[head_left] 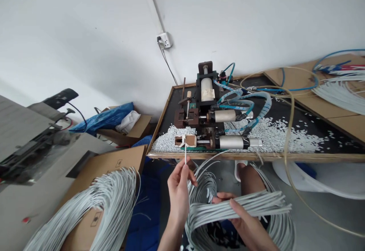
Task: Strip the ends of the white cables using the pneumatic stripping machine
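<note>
My left hand (181,180) pinches a single white cable (185,155) and points it up at the bench edge. Its far end lies in the front clamp (190,140) of a pneumatic machine (206,85). Wrapped around a thick bundle of white cables (256,204) is my right hand (239,215), thumb on top. The bundle's cut ends point right, while its other side curves down into a large coil (196,228) below the bench.
White offcuts (279,133) cover much of the black bench top. Two air cylinders (234,142) with blue hoses (264,102) stick out to the right. Another cable coil (114,194) lies on cardboard at left. A yellowish hose (288,148) hangs over the bench's front edge.
</note>
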Tool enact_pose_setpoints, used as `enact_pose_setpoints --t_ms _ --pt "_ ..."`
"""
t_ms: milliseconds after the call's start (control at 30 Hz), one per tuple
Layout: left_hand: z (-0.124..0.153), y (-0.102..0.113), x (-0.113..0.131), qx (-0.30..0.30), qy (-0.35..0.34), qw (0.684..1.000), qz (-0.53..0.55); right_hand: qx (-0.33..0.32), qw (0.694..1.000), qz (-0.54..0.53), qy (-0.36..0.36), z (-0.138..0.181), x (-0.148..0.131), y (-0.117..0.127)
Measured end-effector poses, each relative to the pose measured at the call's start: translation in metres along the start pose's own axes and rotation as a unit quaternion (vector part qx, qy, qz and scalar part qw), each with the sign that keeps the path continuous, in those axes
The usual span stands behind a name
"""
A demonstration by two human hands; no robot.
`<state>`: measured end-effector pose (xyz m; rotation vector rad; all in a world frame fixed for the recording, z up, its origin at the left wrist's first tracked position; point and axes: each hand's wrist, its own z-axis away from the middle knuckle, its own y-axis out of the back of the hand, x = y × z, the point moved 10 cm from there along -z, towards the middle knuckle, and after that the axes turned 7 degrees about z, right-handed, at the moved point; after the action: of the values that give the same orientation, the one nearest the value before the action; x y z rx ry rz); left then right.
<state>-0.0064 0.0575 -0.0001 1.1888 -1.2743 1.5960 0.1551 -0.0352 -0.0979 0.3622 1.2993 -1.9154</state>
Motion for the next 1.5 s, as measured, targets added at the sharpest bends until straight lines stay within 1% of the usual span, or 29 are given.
enact_pose_setpoints --t_ms 67,100,133,167,233,267,300,333,433,500,600,700,800,867,967,1033,1100,1200,1267,1333,1433,1500 --pt "0.011 0.005 0.018 0.004 -0.074 0.995 -0.071 -0.01 1.0 0.007 0.009 0.0 -0.002 -0.001" --pt "0.016 0.001 0.028 -0.013 -0.114 0.987 -0.115 -0.018 1.0 0.012 0.014 0.0 -0.003 -0.003" --pt "0.022 -0.007 0.036 -0.051 -0.151 0.973 -0.166 -0.026 0.999 0.016 0.019 0.0 -0.005 -0.005" --pt "0.028 -0.02 0.041 -0.106 -0.183 0.953 -0.218 -0.034 0.999 0.021 0.023 0.001 -0.006 -0.007" --pt "0.043 -0.05 0.043 -0.23 -0.225 0.895 -0.309 -0.045 0.998 0.026 0.035 0.001 -0.01 -0.012" --pt "0.049 -0.063 0.041 -0.281 -0.234 0.867 -0.337 -0.042 0.998 0.022 0.042 0.001 -0.013 -0.013" --pt "0.054 -0.073 0.039 -0.319 -0.238 0.847 -0.351 -0.032 0.998 0.013 0.048 0.001 -0.014 -0.013" --pt "0.058 -0.08 0.037 -0.347 -0.235 0.835 -0.356 -0.018 0.999 0.002 0.051 0.0 -0.015 -0.011" --pt "0.065 -0.095 0.022 -0.417 -0.192 0.811 -0.362 0.013 0.998 -0.029 0.052 -0.002 -0.014 -0.004" --pt "0.067 -0.099 0.013 -0.436 -0.177 0.805 -0.361 0.005 0.998 -0.033 0.057 -0.003 -0.015 -0.004" --pt "0.064 -0.1 0.011 -0.424 -0.189 0.818 -0.34 -0.009 0.998 -0.028 0.063 -0.004 -0.016 -0.004" --pt "0.06 -0.097 0.012 -0.402 -0.199 0.834 -0.322 -0.002 0.998 -0.033 0.057 -0.004 -0.013 -0.001" --pt "0.056 -0.088 0.013 -0.368 -0.185 0.859 -0.304 0.003 0.998 -0.037 0.055 -0.005 -0.012 0.001" --pt "0.048 -0.075 0.014 -0.317 -0.159 0.889 -0.289 -0.009 0.998 -0.024 0.049 -0.004 -0.014 -0.002" --pt "0.032 -0.047 0.015 -0.213 -0.111 0.939 -0.246 -0.031 0.999 0.005 0.031 -0.001 -0.015 -0.007" --pt "0.022 -0.03 0.013 -0.156 -0.07 0.969 -0.177 -0.039 0.999 0.02 0.024 0.001 -0.015 -0.008" --pt "0.013 -0.019 0.009 -0.124 -0.027 0.987 -0.097 -0.038 0.999 0.031 0.02 0.002 -0.013 -0.006" --pt "0.003 -0.014 0.009 -0.102 0.003 0.994 -0.029 -0.031 0.999 0.03 0.004 0.003 -0.007 -0.002" --pt "-0.002 -0.011 0.011 -0.078 0.005 0.997 0.006 -0.028 0.999 0.026 -0.003 0.003 -0.002 0.0" --pt "-0.007 -0.008 0.011 -0.042 -0.001 0.998 0.039 -0.028 0.999 0.029 -0.003 0.002 0.001 0.002" --pt "-0.011 -0.005 0.006 -0.002 -0.007 0.999 0.048 -0.029 0.999 0.036 0.0 0.002 0.004 0.005" --pt "-0.012 -0.007 0.0 0.001 0.0 0.999 0.035 -0.025 0.999 0.038 -0.002 0.001 0.006 0.008"
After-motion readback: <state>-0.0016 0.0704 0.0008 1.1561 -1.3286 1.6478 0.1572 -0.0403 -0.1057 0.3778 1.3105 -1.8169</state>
